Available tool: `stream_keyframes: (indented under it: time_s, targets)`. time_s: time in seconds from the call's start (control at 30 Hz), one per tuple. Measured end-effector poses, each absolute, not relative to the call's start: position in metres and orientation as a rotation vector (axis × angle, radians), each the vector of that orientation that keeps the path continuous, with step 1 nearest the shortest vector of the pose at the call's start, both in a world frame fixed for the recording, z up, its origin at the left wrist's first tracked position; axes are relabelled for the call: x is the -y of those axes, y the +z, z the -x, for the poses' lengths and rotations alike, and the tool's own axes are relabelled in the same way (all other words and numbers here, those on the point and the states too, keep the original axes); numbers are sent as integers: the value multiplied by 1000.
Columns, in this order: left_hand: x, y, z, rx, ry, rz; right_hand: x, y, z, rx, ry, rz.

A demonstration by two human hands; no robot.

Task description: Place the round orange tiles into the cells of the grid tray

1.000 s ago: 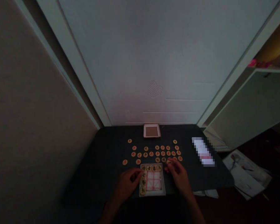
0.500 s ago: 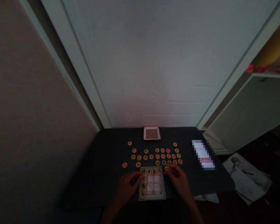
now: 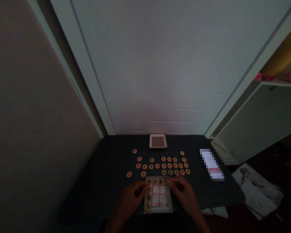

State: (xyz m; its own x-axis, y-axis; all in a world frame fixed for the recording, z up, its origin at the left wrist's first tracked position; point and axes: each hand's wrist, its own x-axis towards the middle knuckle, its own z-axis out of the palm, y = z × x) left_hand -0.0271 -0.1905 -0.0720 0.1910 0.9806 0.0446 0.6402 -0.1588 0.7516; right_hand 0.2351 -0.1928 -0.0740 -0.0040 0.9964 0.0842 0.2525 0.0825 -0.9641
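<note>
A shallow white box (image 3: 170, 202) lies near the table's front edge, pink lines drawn on its floor. Round Chinese chess pieces with black characters line its back and left sides, among them a corner piece (image 3: 149, 181). My left hand (image 3: 134, 195) is closed at the box's left wall near that corner, thumb and forefinger together on the wall. In a pinch of thumb and forefinger, my right hand (image 3: 183, 191) holds a pale chess piece (image 3: 170, 183) at the back right corner. The fingers partly cover this piece, and its character cannot be read.
Beyond the box, several red and black chess pieces (image 3: 169, 166) lie in loose rows on the dark table (image 3: 99, 181). A box lid (image 3: 158, 141) rests against the white panel at the back. A blurred-out white object (image 3: 211, 164) lies at the right.
My right hand has moved left with its chess piece, from beside the box to its back right corner. My left hand stays at the left wall. The view has tilted slightly.
</note>
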Motion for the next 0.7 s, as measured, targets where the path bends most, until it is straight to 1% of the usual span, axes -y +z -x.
stream_keyframes:
  time_s: [0.23, 0.53, 0.7]
  targets:
    - [191, -66, 26, -1516, 737, -1843, 195, -52, -213, 1797, 829, 1326]
    - [190, -75, 28, -1503, 773, -1841, 197, -63, -192, 1986, 598, 1456]
    - [190, -75, 28, -1510, 785, -1851, 200, -61, -183, 2059, 556, 1484]
